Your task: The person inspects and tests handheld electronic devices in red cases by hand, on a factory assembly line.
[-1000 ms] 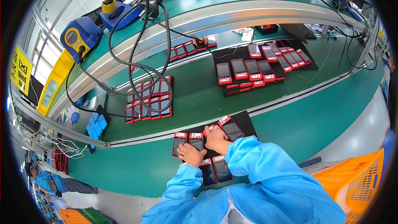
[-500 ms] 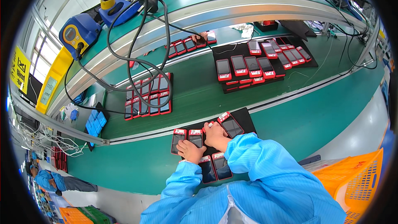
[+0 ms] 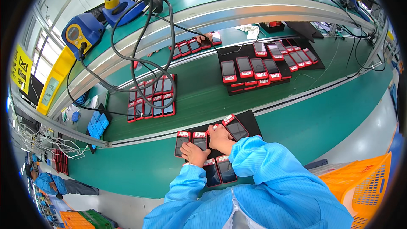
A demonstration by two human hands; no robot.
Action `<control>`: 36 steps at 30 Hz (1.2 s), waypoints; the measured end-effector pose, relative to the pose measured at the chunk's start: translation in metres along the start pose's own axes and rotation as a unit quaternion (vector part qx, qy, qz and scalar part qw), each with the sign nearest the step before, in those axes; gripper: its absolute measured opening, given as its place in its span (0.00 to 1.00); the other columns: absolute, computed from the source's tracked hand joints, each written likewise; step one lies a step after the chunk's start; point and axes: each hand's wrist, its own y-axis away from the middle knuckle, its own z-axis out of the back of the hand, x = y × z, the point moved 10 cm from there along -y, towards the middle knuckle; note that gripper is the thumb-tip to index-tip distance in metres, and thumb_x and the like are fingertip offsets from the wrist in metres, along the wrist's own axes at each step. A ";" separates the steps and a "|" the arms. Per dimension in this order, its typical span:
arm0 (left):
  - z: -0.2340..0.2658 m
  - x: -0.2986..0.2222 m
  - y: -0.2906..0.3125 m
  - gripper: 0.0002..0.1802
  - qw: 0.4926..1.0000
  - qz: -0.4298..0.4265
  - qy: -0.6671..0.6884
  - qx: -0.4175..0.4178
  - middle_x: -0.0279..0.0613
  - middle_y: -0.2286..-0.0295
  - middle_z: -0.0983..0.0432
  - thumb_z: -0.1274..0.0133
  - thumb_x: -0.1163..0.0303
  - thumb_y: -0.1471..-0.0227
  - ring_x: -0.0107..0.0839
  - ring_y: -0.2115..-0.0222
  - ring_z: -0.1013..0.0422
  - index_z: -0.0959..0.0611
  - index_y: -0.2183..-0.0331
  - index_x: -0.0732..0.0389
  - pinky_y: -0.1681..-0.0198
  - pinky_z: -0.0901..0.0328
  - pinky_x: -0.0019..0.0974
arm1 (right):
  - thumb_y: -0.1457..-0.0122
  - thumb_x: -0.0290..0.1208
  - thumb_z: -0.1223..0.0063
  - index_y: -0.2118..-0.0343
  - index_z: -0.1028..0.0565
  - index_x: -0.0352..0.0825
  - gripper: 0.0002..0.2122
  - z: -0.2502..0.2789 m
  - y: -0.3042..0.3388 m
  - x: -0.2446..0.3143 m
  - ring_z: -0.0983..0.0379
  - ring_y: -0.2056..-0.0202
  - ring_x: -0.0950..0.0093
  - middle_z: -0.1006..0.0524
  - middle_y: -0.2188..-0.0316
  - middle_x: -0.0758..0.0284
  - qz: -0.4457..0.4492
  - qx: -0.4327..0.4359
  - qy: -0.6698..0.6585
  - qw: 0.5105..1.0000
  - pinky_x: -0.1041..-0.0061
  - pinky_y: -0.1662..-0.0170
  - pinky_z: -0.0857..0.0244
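Red-framed handheld devices with dark screens lie in front of me on a black mat (image 3: 251, 121). My left hand (image 3: 195, 154) rests over the lower ends of the far-left device (image 3: 182, 141) and the device beside it (image 3: 200, 138), thumb apart from the fingers. Just right of it, my right hand (image 3: 219, 138) is closed over another red handheld device (image 3: 213, 127); only its top end shows. A tilted device (image 3: 237, 129) lies beyond my right fingers. Nearer my body are two more devices, one (image 3: 212, 174) partly under my left wrist and another (image 3: 227, 170) by my right sleeve.
Beyond the bench's metal rail, red devices (image 3: 163, 101) stand in rows, and more sit on a black tray (image 3: 280, 78). Looped black cables (image 3: 112, 44) hang from the shelf (image 3: 271, 5). Another person's hand (image 3: 206, 38) works at the far side. An orange crate (image 3: 373, 178) stands right.
Almost nothing differs; both hands stay over the same devices, and the view shifts very slightly.
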 end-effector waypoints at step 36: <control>0.031 -0.019 0.007 0.37 0.996 -0.070 0.056 0.001 0.56 0.63 0.33 0.37 0.57 0.75 0.49 0.64 0.34 0.34 0.65 0.69 0.61 0.38 0.42 | 0.68 0.47 0.38 0.46 0.50 0.27 0.47 0.014 0.028 -0.049 0.34 0.56 0.62 0.35 0.55 0.52 -0.011 -0.129 -0.346 0.929 0.69 0.53 0.40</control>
